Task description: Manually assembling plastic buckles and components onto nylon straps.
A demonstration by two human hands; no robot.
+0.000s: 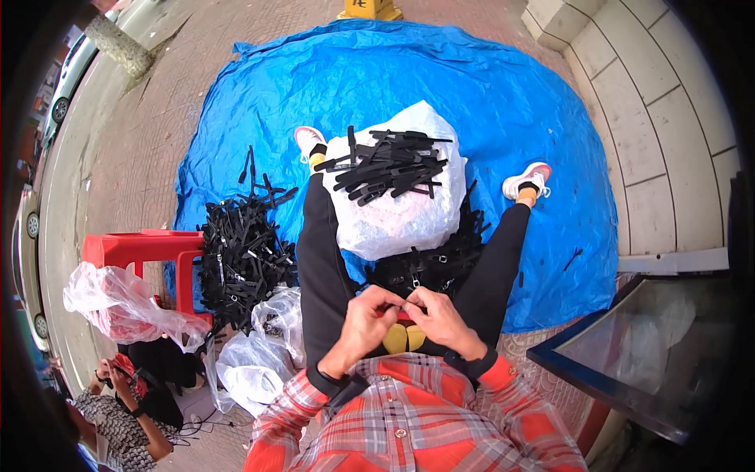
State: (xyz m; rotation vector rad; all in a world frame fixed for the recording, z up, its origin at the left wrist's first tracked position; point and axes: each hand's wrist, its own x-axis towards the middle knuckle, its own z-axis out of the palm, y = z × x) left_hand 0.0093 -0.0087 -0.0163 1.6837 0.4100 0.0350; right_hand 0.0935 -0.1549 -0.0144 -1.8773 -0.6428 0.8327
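Red-and-grey plaid shirt fabric (pixel 393 417), soft and creased, lies nearest, its sleeves ending at dark wrist bands. Ahead of it, the left hand (pixel 363 321) and the right hand (pixel 442 321) meet at the fingertips, each drawn into a narrow pinch; what sits between the tips is too small to make out. Just beyond, between legs in smooth black trousers (pixel 321 252), lies a heap of flat black fabric straps with shiny buckles (pixel 425 271). More matt black straps (pixel 391 167) lie crisscrossed on a bulging white plastic sack (pixel 393 224), crinkled and translucent. Left of the left leg spreads a larger tangled strap heap (pixel 245 267), bordered by a glossy red plastic stool (pixel 140 247) and crumpled clear plastic bags (pixel 255 366). Wrinkled blue tarpaulin (pixel 472 79) runs beneath, its ragged far edge curving well past the sack and leaving broad room there. On the right, room narrows near a dark-framed glass panel (pixel 645 334), under a pale wall of large blocks (pixel 668 149).
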